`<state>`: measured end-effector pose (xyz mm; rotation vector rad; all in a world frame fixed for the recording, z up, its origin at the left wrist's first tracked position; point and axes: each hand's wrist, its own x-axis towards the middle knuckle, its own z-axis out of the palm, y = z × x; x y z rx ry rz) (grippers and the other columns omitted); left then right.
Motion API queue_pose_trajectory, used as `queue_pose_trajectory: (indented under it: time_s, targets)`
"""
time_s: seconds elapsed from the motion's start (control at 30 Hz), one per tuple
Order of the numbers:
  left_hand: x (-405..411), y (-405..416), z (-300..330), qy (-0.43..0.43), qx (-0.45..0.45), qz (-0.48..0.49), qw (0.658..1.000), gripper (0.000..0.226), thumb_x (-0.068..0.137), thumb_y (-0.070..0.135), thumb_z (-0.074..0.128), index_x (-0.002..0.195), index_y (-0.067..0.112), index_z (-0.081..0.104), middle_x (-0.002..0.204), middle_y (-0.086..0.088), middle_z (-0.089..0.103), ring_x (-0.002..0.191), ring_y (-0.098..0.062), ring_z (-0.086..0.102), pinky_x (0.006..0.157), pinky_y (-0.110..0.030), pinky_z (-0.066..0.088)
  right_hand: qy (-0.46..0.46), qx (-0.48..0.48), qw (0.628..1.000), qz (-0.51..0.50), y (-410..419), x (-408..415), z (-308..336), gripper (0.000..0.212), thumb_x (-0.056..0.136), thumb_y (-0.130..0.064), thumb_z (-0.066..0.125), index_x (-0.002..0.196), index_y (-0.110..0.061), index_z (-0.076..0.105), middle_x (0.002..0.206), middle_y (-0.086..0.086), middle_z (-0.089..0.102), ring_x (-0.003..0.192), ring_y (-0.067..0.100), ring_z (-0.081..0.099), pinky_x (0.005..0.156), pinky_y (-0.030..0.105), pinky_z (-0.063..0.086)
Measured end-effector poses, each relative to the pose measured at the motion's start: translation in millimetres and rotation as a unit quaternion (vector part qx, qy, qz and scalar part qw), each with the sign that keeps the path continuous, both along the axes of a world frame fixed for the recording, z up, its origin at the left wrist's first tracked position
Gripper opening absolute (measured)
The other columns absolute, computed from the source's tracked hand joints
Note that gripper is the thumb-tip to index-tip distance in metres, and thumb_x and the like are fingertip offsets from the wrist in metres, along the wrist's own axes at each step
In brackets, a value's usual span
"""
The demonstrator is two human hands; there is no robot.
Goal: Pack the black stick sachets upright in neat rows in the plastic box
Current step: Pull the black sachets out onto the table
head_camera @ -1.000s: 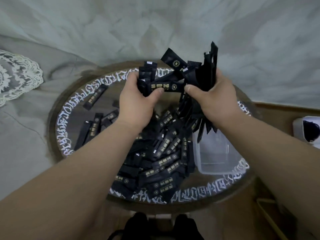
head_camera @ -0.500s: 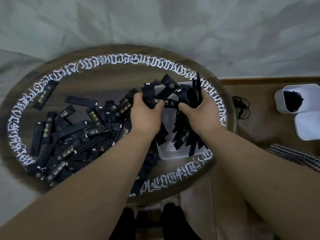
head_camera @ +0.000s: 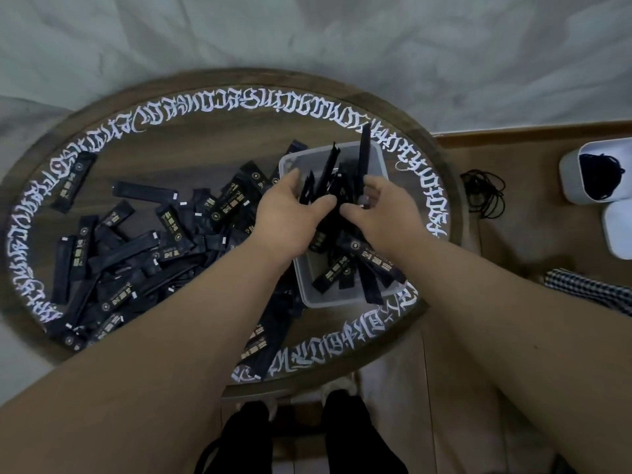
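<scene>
Both hands reach into the plastic box (head_camera: 379, 159) with fingers loosely spread. The left hand (head_camera: 287, 213) has its thumb and fingers curved round a bunch of black stick sachets (head_camera: 321, 186), and the right hand (head_camera: 383, 206) pinches one tall sachet (head_camera: 363, 159) against the same bunch. Both forearms come in from the bottom corners and meet over the box, palms turned towards each other, wrists roughly straight.

The held sachets stand on end inside the box, long axis running up and away from the camera, leaning a little and fanned out unevenly; the tall one rises above the far wall. At the near end of the box several more sachets (head_camera: 355, 268) lie slanted, some with ends hanging over the rim.

The box sits on the right half of a round wooden tray (head_camera: 212, 87) edged with white lettering. Left of the box a loose pile of sachets (head_camera: 136, 248) lies flat, pointing every way. To the right, off the tray, a white container (head_camera: 571, 176) and a coiled black cord (head_camera: 485, 193) rest on the floor.
</scene>
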<state>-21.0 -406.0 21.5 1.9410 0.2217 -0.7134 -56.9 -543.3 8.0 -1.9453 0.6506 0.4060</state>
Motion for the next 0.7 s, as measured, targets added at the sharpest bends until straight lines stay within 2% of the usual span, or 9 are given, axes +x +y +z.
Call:
queue_pose_trajectory:
  time_s: [0.07,0.13,0.3,0.47,0.57,0.63,0.7]
  targets:
    - [0.5,2.2,2.8,-0.006,0.015,0.008,1.000,0.070,0.085,0.029,0.072,0.144,0.012,0.040,0.143,0.002,0.048,0.127,-0.008,0.048,0.103,-0.018,0.038,0.009,-0.018,1.000,0.006,-5.0,-2.0,-0.5,0.058,0.087,-0.022,0.067,0.140,-0.014,0.044,0.130,-0.002,0.056,0.123,0.014,0.051,0.103,0.025,0.039]
    - [-0.5,4.5,5.6,-0.032,0.033,0.013,0.999,0.053,0.090,0.019,0.066,0.139,0.010,0.047,0.133,0.006,0.055,0.115,-0.003,0.055,0.092,-0.008,0.039,0.004,-0.018,1.000,0.006,-7.9,-5.3,-0.1,0.054,0.089,-0.018,0.064,0.139,-0.014,0.046,0.135,0.001,0.054,0.125,0.015,0.050,0.106,0.029,0.039]
    - [-5.8,10.5,7.3,-0.070,0.061,0.017,0.996,0.037,0.094,0.011,0.057,0.131,0.012,0.057,0.129,0.001,0.060,0.117,-0.007,0.056,0.102,-0.019,0.041,-0.018,0.007,1.000,-0.011,-11.1,-14.2,7.7,0.047,0.091,-0.011,0.061,0.136,-0.014,0.048,0.132,0.002,0.056,0.120,0.011,0.053,0.106,0.031,0.041]
    - [-8.1,22.0,13.6,-0.101,0.069,0.056,0.991,0.019,0.092,0.013,0.059,0.108,0.021,0.067,0.103,0.008,0.068,0.093,-0.003,0.062,0.087,-0.017,0.048,-0.070,0.020,0.997,0.008,4.4,-11.5,19.8,0.042,0.089,-0.012,0.063,0.130,-0.014,0.054,0.126,-0.002,0.060,0.116,0.009,0.055,0.104,0.030,0.044]
    - [-2.0,37.5,19.6,-0.119,0.067,0.069,0.988,0.016,0.090,0.013,0.063,0.092,0.030,0.064,0.088,0.017,0.065,0.083,0.003,0.061,0.081,-0.013,0.049,-0.111,0.028,0.993,0.038,23.7,-2.6,31.9,0.037,0.089,-0.010,0.063,0.126,-0.012,0.057,0.120,-0.002,0.062,0.112,0.009,0.058,0.102,0.029,0.045]
    - [3.7,51.6,23.2,-0.132,0.073,0.077,0.986,0.015,0.090,0.014,0.064,0.098,0.026,0.064,0.090,0.016,0.064,0.085,0.001,0.061,0.082,-0.013,0.048,-0.131,0.033,0.989,0.058,40.8,5.9,38.3,0.038,0.088,-0.010,0.063,0.126,-0.009,0.057,0.121,0.002,0.062,0.112,0.012,0.059,0.101,0.028,0.045]
    - [8.6,69.3,26.2,-0.136,0.080,0.089,0.983,0.018,0.090,0.015,0.064,0.106,0.022,0.064,0.093,0.013,0.064,0.085,-0.001,0.060,0.074,-0.007,0.047,-0.148,0.040,0.985,0.080,62.7,15.5,41.8,0.039,0.088,-0.009,0.063,0.127,-0.007,0.056,0.121,0.004,0.062,0.108,0.011,0.059,0.098,0.024,0.046]
